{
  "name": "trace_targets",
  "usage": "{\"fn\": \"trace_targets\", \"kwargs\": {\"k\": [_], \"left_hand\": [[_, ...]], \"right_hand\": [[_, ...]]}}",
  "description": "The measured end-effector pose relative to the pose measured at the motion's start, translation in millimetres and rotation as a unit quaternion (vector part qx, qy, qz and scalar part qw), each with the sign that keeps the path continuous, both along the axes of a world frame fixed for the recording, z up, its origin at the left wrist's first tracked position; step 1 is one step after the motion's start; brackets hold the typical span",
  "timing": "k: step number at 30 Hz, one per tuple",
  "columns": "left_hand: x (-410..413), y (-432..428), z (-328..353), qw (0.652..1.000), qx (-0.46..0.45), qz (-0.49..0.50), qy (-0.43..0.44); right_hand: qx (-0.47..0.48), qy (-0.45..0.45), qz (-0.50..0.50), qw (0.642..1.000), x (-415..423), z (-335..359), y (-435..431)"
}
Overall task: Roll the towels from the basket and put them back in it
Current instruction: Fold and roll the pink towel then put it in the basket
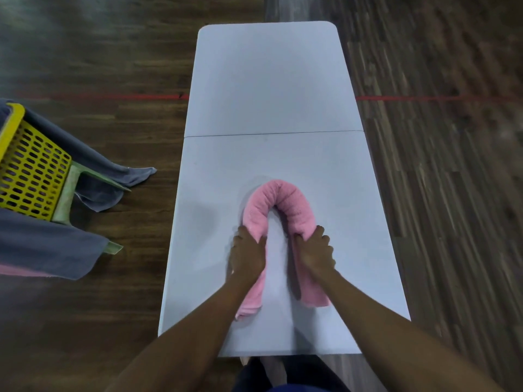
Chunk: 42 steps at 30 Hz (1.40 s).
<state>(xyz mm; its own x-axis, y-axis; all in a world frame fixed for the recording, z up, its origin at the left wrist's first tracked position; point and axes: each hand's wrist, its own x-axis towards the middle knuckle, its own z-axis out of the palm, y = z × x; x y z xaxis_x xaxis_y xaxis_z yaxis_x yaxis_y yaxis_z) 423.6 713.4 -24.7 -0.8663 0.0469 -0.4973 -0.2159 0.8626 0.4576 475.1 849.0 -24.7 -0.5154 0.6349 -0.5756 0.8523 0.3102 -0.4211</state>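
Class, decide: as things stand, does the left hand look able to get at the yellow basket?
Probably, with a sideways lean: only open floor lies between the table and the basket, though the left hand is busy gripping the pink towel.

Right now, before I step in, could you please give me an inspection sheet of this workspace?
Surface: white folding table, seam across its middle.
Job's things: pink towel, rolled and bent into an arch on the table; yellow basket off to the left, with grey towels hanging around it.
Clutter: nothing seen.
Grippers: left hand grips the arch's left leg; right hand grips its right leg.
Cables: nothing seen.
Surroundings: dark wood floor with a red line across it; green frame beside the basket.
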Motion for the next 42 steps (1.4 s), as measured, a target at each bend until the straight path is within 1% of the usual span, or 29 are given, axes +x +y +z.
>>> {"fn": "trace_targets", "kwargs": {"k": [2, 6, 7, 9, 13, 15, 17, 18, 19, 21, 22, 23, 24, 25, 26, 27, 28, 29, 30, 32, 34, 37, 42], "left_hand": [[10, 12, -2, 1.0, 0.009, 0.005, 0.006], [22, 25, -2, 0.987, 0.138, 0.08, -0.018], [23, 25, 0, 0.983, 0.155, 0.095, -0.022], [26, 19, 1, 0.98, 0.167, 0.102, -0.033], [23, 8, 0, 0.976, 0.173, 0.129, -0.031], [21, 4, -1, 0.97, 0.208, 0.119, -0.029], [24, -4, -4, 0.957, 0.254, 0.135, -0.049], [24, -8, -6, 0.946, 0.274, 0.159, -0.063], [24, -14, -5, 0.932, 0.296, 0.192, -0.081], [25, -24, -5, 0.895, 0.37, 0.235, -0.085], [25, -29, -7, 0.89, 0.381, 0.239, -0.079], [24, -35, -5, 0.896, 0.374, 0.232, -0.065], [24, -43, -5, 0.913, 0.346, 0.214, -0.039], [23, -53, -8, 0.939, 0.292, 0.178, -0.001], [23, -64, -13, 0.97, 0.202, 0.124, 0.05], [24, -75, -19, 0.988, 0.097, 0.057, 0.104], [25, -85, -27, 0.989, 0.013, -0.01, 0.15], [26, -95, -34, 0.981, -0.047, -0.072, 0.173], [25, -104, -41, 0.972, -0.086, -0.121, 0.181], [25, -117, -54, 0.959, -0.126, -0.186, 0.172], [28, -125, -67, 0.954, -0.141, -0.213, 0.156], [33, -127, -75, 0.953, -0.138, -0.217, 0.16], [30, -127, -75, 0.956, -0.127, -0.211, 0.16]], "right_hand": [[-0.014, 0.0, -0.015, 1.0, 1, -1, -14], [-0.051, 0.015, -0.029, 0.998, 4, -2, -30], [-0.051, 0.015, -0.024, 0.998, 5, -3, -31], [-0.044, 0.018, -0.013, 0.999, 8, -3, -32], [-0.006, 0.059, -0.007, 0.998, 15, 1, -40], [-0.004, 0.075, -0.014, 0.997, 18, 2, -46], [-0.011, 0.088, -0.021, 0.996, 18, 5, -50], [-0.012, 0.09, -0.022, 0.996, 17, 6, -51], [-0.009, 0.087, -0.023, 0.996, 14, 7, -53], [0.01, 0.069, -0.017, 0.997, 9, 7, -59], [0.02, 0.057, -0.008, 0.998, 8, 7, -63], [0.027, 0.045, 0.004, 0.999, 7, 5, -67], [0.032, 0.034, 0.019, 0.999, 6, 2, -71], [0.042, 0.025, 0.033, 0.998, 6, 0, -74], [0.056, 0.018, 0.044, 0.997, 5, -3, -76], [0.069, 0.014, 0.052, 0.996, 4, -5, -78], [0.082, 0.011, 0.06, 0.995, 2, -7, -78], [0.094, 0.009, 0.071, 0.993, 1, -8, -77], [0.108, 0.009, 0.089, 0.99, 1, -9, -74], [0.133, 0.021, 0.146, 0.98, 4, -13, -66], [0.163, 0.04, 0.203, 0.965, 7, -18, -58], [0.19, 0.063, 0.241, 0.95, 6, -24, -53], [0.178, 0.096, 0.261, 0.944, -2, -26, -46]]}}
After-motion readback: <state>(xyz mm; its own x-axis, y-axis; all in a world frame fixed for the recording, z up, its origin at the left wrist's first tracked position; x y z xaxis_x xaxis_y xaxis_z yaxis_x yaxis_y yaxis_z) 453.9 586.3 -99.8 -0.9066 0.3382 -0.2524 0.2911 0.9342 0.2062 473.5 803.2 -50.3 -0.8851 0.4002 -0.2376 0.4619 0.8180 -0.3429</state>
